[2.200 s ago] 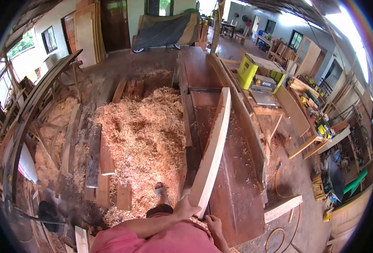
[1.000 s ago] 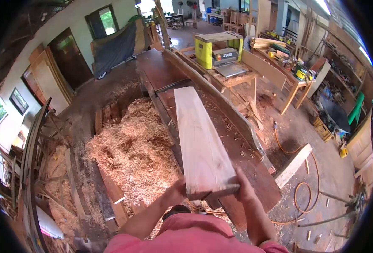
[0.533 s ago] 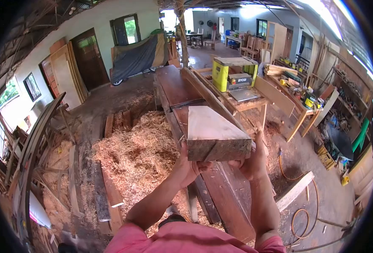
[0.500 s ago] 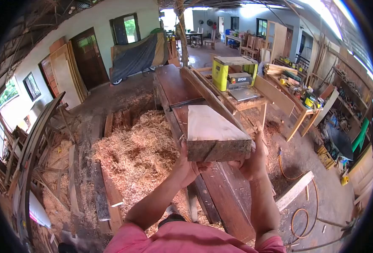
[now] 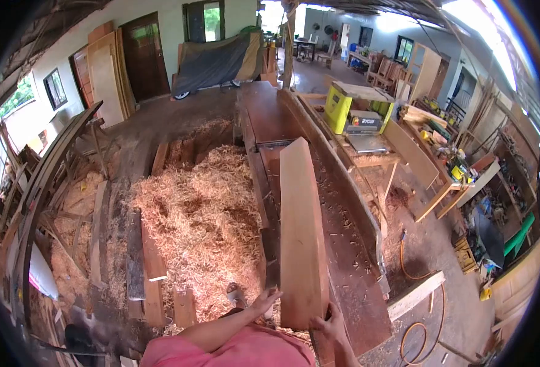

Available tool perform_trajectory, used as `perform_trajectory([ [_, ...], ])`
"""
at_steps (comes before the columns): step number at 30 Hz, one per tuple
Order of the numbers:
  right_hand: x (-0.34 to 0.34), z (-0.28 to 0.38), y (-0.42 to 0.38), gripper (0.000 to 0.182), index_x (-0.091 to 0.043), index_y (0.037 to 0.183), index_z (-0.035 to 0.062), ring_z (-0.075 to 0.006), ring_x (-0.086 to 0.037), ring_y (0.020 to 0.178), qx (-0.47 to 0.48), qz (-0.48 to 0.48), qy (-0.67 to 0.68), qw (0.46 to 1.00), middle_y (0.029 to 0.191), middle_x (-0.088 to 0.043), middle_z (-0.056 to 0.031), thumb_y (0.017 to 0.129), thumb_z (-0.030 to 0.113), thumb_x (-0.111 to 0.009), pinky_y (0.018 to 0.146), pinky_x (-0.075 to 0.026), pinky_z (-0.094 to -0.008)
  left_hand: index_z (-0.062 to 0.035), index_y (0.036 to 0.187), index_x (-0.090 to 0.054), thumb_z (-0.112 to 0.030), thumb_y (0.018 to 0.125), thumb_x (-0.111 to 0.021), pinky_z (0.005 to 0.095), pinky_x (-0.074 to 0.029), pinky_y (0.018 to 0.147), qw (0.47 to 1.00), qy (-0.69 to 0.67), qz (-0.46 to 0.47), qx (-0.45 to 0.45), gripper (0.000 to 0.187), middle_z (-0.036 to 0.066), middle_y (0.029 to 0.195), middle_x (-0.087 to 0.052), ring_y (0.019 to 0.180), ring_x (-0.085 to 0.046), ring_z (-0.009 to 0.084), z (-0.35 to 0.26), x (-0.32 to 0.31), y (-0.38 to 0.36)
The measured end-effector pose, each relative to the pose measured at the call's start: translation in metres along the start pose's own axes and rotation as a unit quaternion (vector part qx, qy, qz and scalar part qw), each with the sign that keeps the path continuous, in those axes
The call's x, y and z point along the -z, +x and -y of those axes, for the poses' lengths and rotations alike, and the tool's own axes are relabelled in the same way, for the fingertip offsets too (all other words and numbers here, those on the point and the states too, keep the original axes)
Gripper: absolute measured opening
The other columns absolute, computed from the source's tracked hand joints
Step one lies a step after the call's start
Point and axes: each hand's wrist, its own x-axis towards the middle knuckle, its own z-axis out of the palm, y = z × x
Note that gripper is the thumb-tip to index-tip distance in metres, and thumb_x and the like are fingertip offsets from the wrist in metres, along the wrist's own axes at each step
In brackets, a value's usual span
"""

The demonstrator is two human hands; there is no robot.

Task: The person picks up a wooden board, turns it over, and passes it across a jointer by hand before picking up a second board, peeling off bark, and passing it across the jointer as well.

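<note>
A long, thick wooden board [image 5: 300, 238] with pale, smooth faces points away from me over the dark brown workbench [image 5: 352, 269]. At its near end, my right hand [image 5: 330, 324] is closed around the right edge, thumb up over the corner. My left hand [image 5: 266, 302] is open just left of the board's lower left edge, its fingers stretched toward the wood. Thin shavings are scattered across the bench top beside the board.
A heap of curly shavings [image 5: 199, 214] covers the floor to the left, bordered by planks. Beyond the bench stands a green Ryobi planer [image 5: 358, 110]. An orange hose [image 5: 413, 342] coils at lower right near a pale timber [image 5: 416, 296]. Tools crowd a side table [image 5: 426, 140].
The board has come down from in front of me, where both hands held its near end, and now shows its long face. My left hand has let go; both hands are lower.
</note>
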Motion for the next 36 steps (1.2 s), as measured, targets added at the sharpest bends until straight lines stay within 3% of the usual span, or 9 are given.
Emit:
perform_trajectory([
  [3,0.023,0.009,-0.030,0.080,-0.056,0.137,0.0016,-0.0346,-0.075,0.090,0.032,-0.025,-0.207,0.977,0.095,-0.073,-0.0217,0.071,0.037,-0.084,0.076,-0.059,-0.0413,0.0069,0.144,-0.044,-0.059,0.094,-0.066,0.0391,-0.047,0.107,0.992,0.026,-0.011,-0.126,0.085,0.028,0.147,-0.053,0.139,-0.051,0.0322,-0.014,-0.006,0.027],
  [6,0.035,0.003,-0.058,0.076,-0.058,0.132,0.0033,-0.0249,-0.072,0.074,0.047,-0.049,-0.310,0.948,0.087,-0.070,-0.0133,0.067,0.032,-0.086,0.069,-0.058,-0.0415,0.0086,0.150,-0.037,-0.058,0.092,-0.069,0.0432,-0.040,0.115,0.970,0.103,-0.125,-0.180,0.094,0.030,0.148,-0.050,0.141,-0.048,0.0380,-0.057,-0.032,0.052],
  [7,0.040,-0.010,-0.063,0.081,-0.058,0.133,0.0020,-0.0282,-0.073,0.076,0.037,-0.055,-0.312,0.948,0.087,-0.071,-0.0151,0.065,0.035,-0.087,0.071,-0.059,-0.0405,0.0092,0.153,-0.031,-0.058,0.090,-0.070,0.0439,-0.035,0.119,0.965,0.109,-0.139,-0.194,0.100,0.032,0.151,-0.045,0.144,-0.043,0.0398,-0.089,-0.040,0.049],
  [11,0.049,-0.030,-0.072,0.067,-0.060,0.132,0.0047,-0.0149,-0.060,0.060,0.042,-0.064,-0.308,0.948,0.073,-0.063,-0.0025,0.074,0.026,-0.088,0.057,-0.053,-0.0335,0.0092,0.158,-0.014,-0.053,0.087,-0.074,0.0452,-0.025,0.125,0.925,0.134,-0.238,-0.266,0.112,0.034,0.161,-0.024,0.152,-0.025,0.0431,-0.126,-0.081,0.108],
  [14,0.045,-0.029,-0.070,0.072,-0.058,0.139,0.0060,-0.0152,-0.058,0.056,0.075,-0.088,-0.265,0.957,0.071,-0.062,-0.0025,0.076,0.028,-0.087,0.055,-0.053,-0.0333,0.0101,0.158,-0.005,-0.044,0.086,-0.076,0.0461,-0.020,0.127,0.919,0.093,-0.284,-0.257,0.114,0.035,0.164,-0.014,0.154,-0.015,0.0458,-0.147,-0.099,0.135],
  [22,0.045,-0.025,-0.066,0.083,-0.051,0.149,0.0065,-0.0131,-0.060,0.059,0.032,-0.070,-0.226,0.971,0.075,-0.067,-0.0080,0.076,0.027,-0.087,0.058,-0.055,-0.0326,0.0104,0.158,-0.003,-0.030,0.085,-0.075,0.0452,-0.022,0.126,0.914,0.089,-0.314,-0.239,0.110,0.036,0.163,-0.014,0.153,-0.018,0.0467,-0.157,-0.101,0.139],
  [25,0.037,0.020,-0.049,0.073,-0.059,0.139,0.0042,-0.0213,-0.062,0.062,0.046,-0.086,-0.168,0.981,0.074,-0.065,-0.0108,0.075,0.027,-0.087,0.063,-0.056,-0.0377,0.0107,0.158,-0.004,-0.029,0.084,-0.076,0.0441,-0.026,0.125,0.909,0.101,-0.323,-0.243,0.111,0.037,0.161,-0.019,0.151,-0.025,0.0459,-0.167,-0.089,0.150],
  [28,0.030,0.012,-0.023,0.084,-0.057,0.136,0.0009,-0.0310,-0.075,0.078,0.040,-0.060,-0.208,0.976,0.089,-0.072,-0.0162,0.065,0.034,-0.086,0.072,-0.059,-0.0393,0.0116,0.158,-0.005,-0.029,0.083,-0.075,0.0435,-0.031,0.122,0.910,0.110,-0.326,-0.233,0.111,0.037,0.158,-0.026,0.148,-0.032,0.0449,-0.180,-0.074,0.162],
  [36,0.008,0.037,0.037,0.082,-0.058,0.138,0.0013,-0.0337,-0.075,0.080,0.041,-0.059,-0.221,0.973,0.092,-0.073,-0.0184,0.067,0.033,-0.084,0.073,-0.060,-0.0408,0.0102,0.158,-0.003,-0.027,0.082,-0.076,0.0425,-0.029,0.123,0.912,0.140,-0.323,-0.211,0.111,0.037,0.160,-0.025,0.149,-0.030,0.0440,-0.215,-0.032,0.204],
])
